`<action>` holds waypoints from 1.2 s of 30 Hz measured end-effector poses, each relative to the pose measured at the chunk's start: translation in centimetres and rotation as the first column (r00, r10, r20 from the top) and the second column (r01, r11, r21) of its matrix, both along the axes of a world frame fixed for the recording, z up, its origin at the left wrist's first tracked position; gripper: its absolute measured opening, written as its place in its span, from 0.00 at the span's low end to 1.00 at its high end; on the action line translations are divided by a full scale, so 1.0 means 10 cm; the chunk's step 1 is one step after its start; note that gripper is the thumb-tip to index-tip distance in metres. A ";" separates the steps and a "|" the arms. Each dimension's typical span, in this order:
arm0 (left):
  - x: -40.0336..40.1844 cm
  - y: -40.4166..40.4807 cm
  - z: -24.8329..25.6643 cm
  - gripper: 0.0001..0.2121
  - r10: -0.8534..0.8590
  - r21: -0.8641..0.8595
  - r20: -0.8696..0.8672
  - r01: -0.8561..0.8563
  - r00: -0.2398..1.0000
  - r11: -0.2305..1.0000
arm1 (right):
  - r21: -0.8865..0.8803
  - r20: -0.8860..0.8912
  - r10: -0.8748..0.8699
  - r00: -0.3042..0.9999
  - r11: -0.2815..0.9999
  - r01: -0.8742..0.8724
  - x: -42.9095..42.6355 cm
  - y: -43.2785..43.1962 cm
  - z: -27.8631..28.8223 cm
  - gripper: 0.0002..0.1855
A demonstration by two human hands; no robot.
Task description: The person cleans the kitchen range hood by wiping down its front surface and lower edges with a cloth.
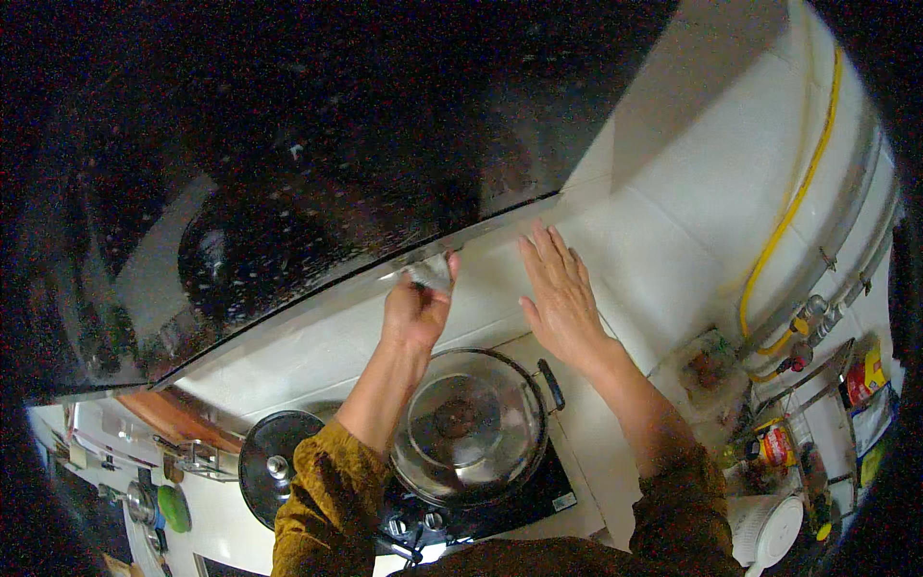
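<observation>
My left hand (418, 306) holds a crumpled pale cloth or tissue (430, 272) against the lower edge of a glossy black range hood panel (324, 159), which bears whitish spots and streaks. My right hand (562, 296) is raised to the right of it, fingers spread and holding nothing, in front of the white tiled wall (663, 238). Below my hands, a wide pan with a glass lid (469, 425) stands on a black gas stove (505, 512). A pot with a black lid (274, 461) is at its left, partly behind my left sleeve.
A yellow gas hose (786, 209) runs down the wall at right to pipes and valves (800, 332). A rack with packets and jars (775, 443) and a white plastic container (768, 534) stand at lower right. At lower left are a green object (173, 508) and a wire rack (202, 458).
</observation>
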State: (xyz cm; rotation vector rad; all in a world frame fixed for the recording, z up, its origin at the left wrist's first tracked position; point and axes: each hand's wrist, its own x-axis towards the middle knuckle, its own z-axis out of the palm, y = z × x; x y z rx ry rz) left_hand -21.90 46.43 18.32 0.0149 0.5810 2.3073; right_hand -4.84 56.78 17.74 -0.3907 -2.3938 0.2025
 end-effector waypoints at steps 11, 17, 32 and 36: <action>0.52 0.97 -0.04 0.11 -0.398 -0.131 -0.072 0.387 0.914 0.913 | -0.728 -0.544 0.044 0.838 0.471 -0.498 0.06 0.39 -0.48 0.29; 0.85 0.72 0.16 0.11 -0.230 -0.469 -0.428 0.003 0.874 0.883 | -0.655 -0.650 -0.053 0.758 0.545 -0.524 -0.09 0.25 -0.21 0.22; 1.33 -0.36 0.06 0.22 -0.419 -0.600 -0.614 -0.051 0.669 0.798 | -0.586 -0.706 -0.004 0.708 0.564 -0.581 -0.44 0.62 0.39 0.13; 1.59 -0.87 -0.16 0.17 -0.598 -0.640 -0.723 -0.009 0.346 0.768 | -0.522 -0.799 -0.076 0.596 0.581 -0.625 -0.56 0.50 0.29 0.17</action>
